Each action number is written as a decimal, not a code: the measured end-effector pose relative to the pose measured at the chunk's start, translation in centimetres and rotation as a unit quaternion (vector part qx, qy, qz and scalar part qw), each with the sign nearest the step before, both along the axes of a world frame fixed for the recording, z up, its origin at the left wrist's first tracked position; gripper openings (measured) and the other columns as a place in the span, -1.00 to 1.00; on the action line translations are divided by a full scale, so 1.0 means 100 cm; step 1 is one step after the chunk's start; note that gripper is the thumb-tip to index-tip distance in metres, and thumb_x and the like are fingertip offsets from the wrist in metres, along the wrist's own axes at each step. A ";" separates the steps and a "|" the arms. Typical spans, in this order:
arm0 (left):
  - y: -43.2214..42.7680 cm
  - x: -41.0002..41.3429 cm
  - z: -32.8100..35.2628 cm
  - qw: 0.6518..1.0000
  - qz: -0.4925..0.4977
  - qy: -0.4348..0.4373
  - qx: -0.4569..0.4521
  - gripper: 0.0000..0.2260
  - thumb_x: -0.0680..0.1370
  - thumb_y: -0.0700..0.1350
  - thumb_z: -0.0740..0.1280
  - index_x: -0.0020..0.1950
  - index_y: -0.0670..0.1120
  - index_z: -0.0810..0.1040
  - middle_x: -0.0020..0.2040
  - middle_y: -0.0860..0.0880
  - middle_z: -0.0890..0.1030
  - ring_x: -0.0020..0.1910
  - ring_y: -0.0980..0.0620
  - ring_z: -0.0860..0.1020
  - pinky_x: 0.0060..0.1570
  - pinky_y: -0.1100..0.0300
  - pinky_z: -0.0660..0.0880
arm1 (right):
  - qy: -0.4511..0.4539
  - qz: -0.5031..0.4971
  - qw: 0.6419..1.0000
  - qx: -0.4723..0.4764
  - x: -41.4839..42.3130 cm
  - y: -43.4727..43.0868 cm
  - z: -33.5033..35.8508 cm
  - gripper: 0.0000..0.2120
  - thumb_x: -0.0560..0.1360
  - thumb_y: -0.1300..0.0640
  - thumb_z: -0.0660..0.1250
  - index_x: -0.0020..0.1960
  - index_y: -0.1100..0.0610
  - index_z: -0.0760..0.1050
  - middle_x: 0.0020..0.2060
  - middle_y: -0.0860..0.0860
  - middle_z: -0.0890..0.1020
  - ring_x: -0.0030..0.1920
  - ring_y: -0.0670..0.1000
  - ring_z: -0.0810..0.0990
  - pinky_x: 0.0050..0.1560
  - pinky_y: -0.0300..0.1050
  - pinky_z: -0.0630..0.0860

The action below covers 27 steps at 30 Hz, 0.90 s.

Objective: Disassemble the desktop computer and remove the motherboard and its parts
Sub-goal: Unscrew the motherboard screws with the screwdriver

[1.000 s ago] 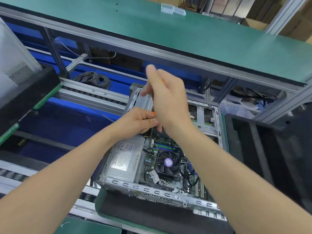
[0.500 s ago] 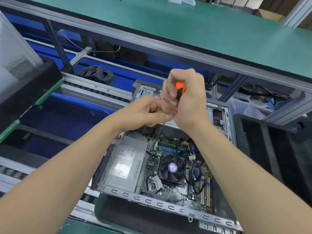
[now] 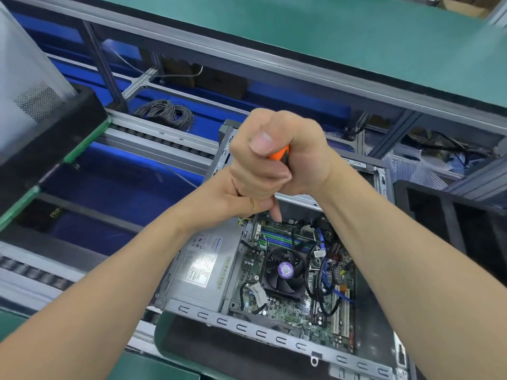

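Head view hides a good deal behind the two hands, which sit stacked over the far end of the open desktop computer case. Only a sliver of the screwdriver shows: an orange and black handle inside the fist. A thin dark shank seems to drop below the hands towards the board's far left corner; its tip is too small to make out. The drive bays at the far end of the case are mostly covered by the hands and wrists.

The right hand comes in from the lower right and is clenched tight round the handle, with the thumb folded across the top. The left hand comes in from the lower left and is tucked directly under the right fist, touching it. Its fingers are curled in and appear to pinch the shank, though the contact itself is hidden. One finger points down at the board; whose it is I cannot tell.

The motherboard still lies in the case. The cooler fan sits at its centre and the memory slots lie beyond it. Black and blue cables loop to the right. The silver power supply fills the left side of the case. The case's near right corner is cut off by the right forearm.
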<state>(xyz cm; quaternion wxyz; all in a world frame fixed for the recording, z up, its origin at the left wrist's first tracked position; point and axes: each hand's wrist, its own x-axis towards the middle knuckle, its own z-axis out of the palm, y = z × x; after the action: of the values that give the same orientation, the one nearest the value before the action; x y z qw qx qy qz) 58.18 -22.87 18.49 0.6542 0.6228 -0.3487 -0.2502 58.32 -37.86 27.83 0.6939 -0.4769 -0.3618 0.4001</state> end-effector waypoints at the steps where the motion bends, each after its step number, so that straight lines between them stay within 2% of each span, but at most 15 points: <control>1: 0.001 0.000 -0.004 1.000 -0.003 0.001 -0.004 -0.88 0.62 0.10 0.39 0.04 0.13 0.70 -0.17 -0.27 0.66 -0.32 -0.40 0.29 -0.35 -0.11 0.30 | -0.002 -0.028 1.000 -0.008 -0.002 0.001 0.001 -0.68 0.43 0.08 0.33 -0.45 0.11 0.35 -0.62 0.02 0.26 -0.61 -0.07 0.10 -0.54 -0.24 0.06; 2: 0.002 0.002 -0.008 1.000 -0.002 0.005 -0.009 -0.81 0.62 0.14 0.38 0.04 0.07 0.71 -0.25 -0.41 0.55 -0.38 -0.34 0.24 -0.39 -0.10 0.24 | -0.011 -0.082 0.996 -0.025 -0.005 0.002 0.002 -0.71 0.45 0.11 0.30 -0.43 0.14 0.38 -0.61 0.03 0.27 -0.61 -0.05 0.12 -0.54 -0.23 0.10; 4: 0.002 0.005 -0.012 1.000 0.013 0.017 -0.022 -0.72 0.61 0.17 0.38 -0.01 -0.02 0.71 -0.42 -0.25 0.36 -0.46 -0.11 0.18 -0.43 0.07 0.15 | -0.049 -0.260 0.961 -0.079 -0.012 0.004 0.005 -0.70 0.55 0.13 0.24 -0.33 0.21 0.42 -0.55 0.11 0.35 -0.58 0.04 0.23 -0.52 -0.17 0.25; 6: 0.001 0.009 -0.015 0.998 0.046 0.022 -0.024 -0.71 0.60 0.17 0.39 -0.06 -0.04 0.71 -0.43 -0.20 0.31 -0.46 0.01 0.15 -0.39 0.16 0.09 | -0.072 -0.447 0.886 -0.105 -0.022 0.008 0.006 -0.69 0.65 0.08 0.28 -0.19 0.27 0.49 -0.42 0.17 0.51 -0.45 0.11 0.45 -0.41 -0.06 0.48; 8: -0.004 0.008 -0.014 0.997 0.067 0.025 -0.028 -0.78 0.60 0.09 0.40 -0.13 0.01 0.72 -0.42 -0.23 0.35 -0.45 0.03 0.15 -0.37 0.13 0.06 | -0.073 -0.563 0.820 -0.073 -0.033 0.015 0.005 -0.69 0.67 0.07 0.31 -0.14 0.27 0.56 -0.31 0.16 0.63 -0.33 0.04 0.59 -0.25 -0.11 0.58; 9: -0.008 0.006 -0.013 0.997 0.071 0.012 -0.025 -0.81 0.60 0.02 0.38 -0.17 0.09 0.71 -0.45 -0.14 0.34 -0.45 0.05 0.16 -0.37 0.13 0.08 | -0.081 -0.604 0.790 -0.061 -0.037 0.020 0.005 -0.68 0.68 0.08 0.29 -0.15 0.25 0.59 -0.29 0.14 0.65 -0.31 0.00 0.61 -0.23 -0.15 0.57; 11: -0.017 0.000 -0.009 0.995 0.095 -0.036 -0.003 -0.74 0.57 -0.05 0.31 -0.21 0.25 0.69 -0.44 0.05 0.36 -0.40 0.03 0.23 -0.43 0.17 0.19 | -0.108 -0.673 0.728 -0.073 -0.044 0.029 0.003 -0.61 0.71 0.08 0.22 -0.23 0.18 0.57 -0.36 0.08 0.59 -0.33 -0.01 0.55 -0.25 -0.12 0.48; 13: -0.022 -0.005 -0.004 0.996 0.080 -0.043 0.002 -0.80 0.57 0.01 0.38 -0.19 0.28 0.70 -0.40 0.00 0.40 -0.36 -0.03 0.26 -0.43 0.14 0.31 | -0.117 -0.712 0.689 -0.071 -0.048 0.034 0.002 -0.54 0.71 0.09 0.22 -0.35 0.21 0.41 -0.45 0.14 0.41 -0.39 0.11 0.39 -0.27 -0.02 0.34; 14: -0.023 -0.006 -0.003 0.998 0.049 -0.030 -0.007 -0.82 0.58 0.05 0.41 -0.20 0.26 0.70 -0.40 -0.02 0.39 -0.38 -0.05 0.24 -0.43 0.05 0.29 | -0.115 -0.716 0.687 -0.049 -0.049 0.033 0.002 -0.50 0.71 0.11 0.23 -0.38 0.25 0.31 -0.46 0.22 0.31 -0.41 0.14 0.29 -0.31 -0.01 0.28; 16: -0.021 -0.003 -0.004 1.000 0.009 -0.009 -0.009 -0.73 0.62 0.01 0.37 -0.24 0.26 0.68 -0.45 0.11 0.32 -0.46 0.03 0.18 -0.45 0.02 0.12 | -0.105 -0.696 0.711 -0.002 -0.048 0.030 0.003 -0.44 0.71 0.12 0.22 -0.44 0.22 0.19 -0.49 0.22 0.18 -0.47 0.11 0.16 -0.40 -0.07 0.18; 18: -0.018 0.004 -0.009 1.000 0.000 0.015 -0.001 -0.76 0.62 -0.02 0.33 -0.19 0.18 0.72 -0.45 0.17 0.28 -0.46 0.12 0.15 -0.41 0.05 0.03 | -0.105 -0.635 0.765 0.004 -0.043 0.024 0.005 -0.41 0.72 0.09 0.18 -0.47 0.14 0.16 -0.53 0.12 0.14 -0.54 0.07 0.11 -0.45 -0.20 0.13; 20: -0.014 0.010 -0.013 0.999 -0.004 0.031 -0.003 -0.79 0.63 -0.02 0.33 -0.09 0.05 0.74 -0.45 0.09 0.28 -0.46 0.09 0.16 -0.40 0.07 0.02 | -0.104 -0.541 0.835 -0.005 -0.032 0.016 0.006 -0.41 0.72 0.07 0.14 -0.48 0.12 0.15 -0.57 0.05 0.13 -0.60 0.04 0.09 -0.46 -0.26 0.11; 23: -0.012 0.013 -0.019 0.999 -0.015 0.040 -0.008 -0.79 0.64 -0.04 0.32 -0.06 0.00 0.74 -0.44 0.05 0.27 -0.45 0.06 0.16 -0.38 0.08 0.01 | -0.069 -0.352 0.933 -0.004 -0.016 -0.003 0.007 -0.43 0.71 0.07 0.06 -0.48 0.10 0.13 -0.62 0.01 0.15 -0.63 -0.05 0.06 -0.49 -0.28 0.05; 25: -0.013 0.012 -0.017 0.999 -0.033 0.041 -0.013 -0.80 0.63 -0.03 0.32 -0.04 0.00 0.74 -0.44 -0.03 0.26 -0.44 -0.01 0.16 -0.37 0.03 0.01 | -0.032 -0.211 0.977 0.007 -0.007 -0.012 0.006 -0.45 0.70 0.12 0.10 -0.48 0.08 0.19 -0.62 -0.01 0.19 -0.63 -0.09 0.10 -0.53 -0.24 0.04; 27: -0.013 0.012 -0.017 0.998 -0.052 0.035 -0.007 -0.81 0.63 -0.02 0.33 0.00 0.02 0.75 -0.42 -0.20 0.26 -0.42 -0.12 0.15 -0.37 -0.05 0.04 | 0.014 -0.091 0.995 0.034 -0.003 -0.015 0.004 -0.51 0.65 0.11 0.22 -0.45 0.08 0.25 -0.60 -0.02 0.25 -0.61 -0.08 0.15 -0.56 -0.23 0.11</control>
<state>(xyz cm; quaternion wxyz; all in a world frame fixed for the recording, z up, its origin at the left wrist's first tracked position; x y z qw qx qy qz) 59.37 -24.17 16.83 0.6561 0.5904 -0.3593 -0.3031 57.99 -39.33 28.27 0.7483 -0.4784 -0.3203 0.3296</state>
